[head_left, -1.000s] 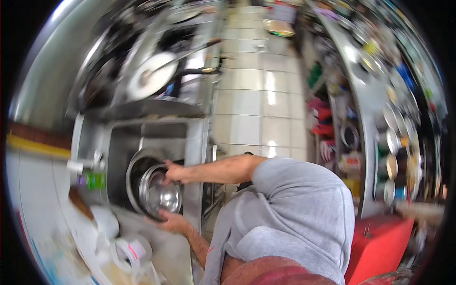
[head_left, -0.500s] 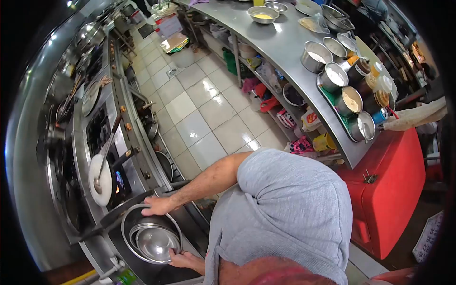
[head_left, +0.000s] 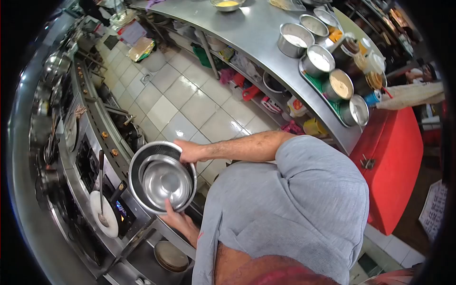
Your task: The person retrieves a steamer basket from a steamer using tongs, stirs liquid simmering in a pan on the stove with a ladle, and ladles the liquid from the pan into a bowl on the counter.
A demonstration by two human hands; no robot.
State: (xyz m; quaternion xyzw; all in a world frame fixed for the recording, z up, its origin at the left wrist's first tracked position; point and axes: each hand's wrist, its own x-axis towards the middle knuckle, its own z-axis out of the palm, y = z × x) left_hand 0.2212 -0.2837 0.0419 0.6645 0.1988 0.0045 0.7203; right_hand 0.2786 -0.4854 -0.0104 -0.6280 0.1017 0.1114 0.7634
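A stack of nested metal bowls is held up in front of my body. The wide outer bowl (head_left: 134, 178) has a dark, mesh-like inner wall, and smaller shiny bowls (head_left: 168, 180) lie inside it. My right hand (head_left: 190, 151) is closed on the outer rim at the far side. At the near side my left hand (head_left: 178, 221) supports the stack, its thumb over the edge of the inner bowl and its other fingers mostly hidden underneath. Below the bowls, a round metal pan or lid (head_left: 171, 255) lies in a recessed metal basin (head_left: 147, 259).
A white pan (head_left: 104, 221) with a ladle (head_left: 101, 190) sits on the lit stove at left. The steel counter (head_left: 256, 38) carries metal pots (head_left: 318, 59) and bottles. A red chest (head_left: 389, 166) stands at right. Tiled floor (head_left: 199, 109) runs between stove and counter.
Both hands have lifted the nested bowls out of the basin and moved them toward the aisle. The round pan or lid beneath has come into view. My view has shifted.
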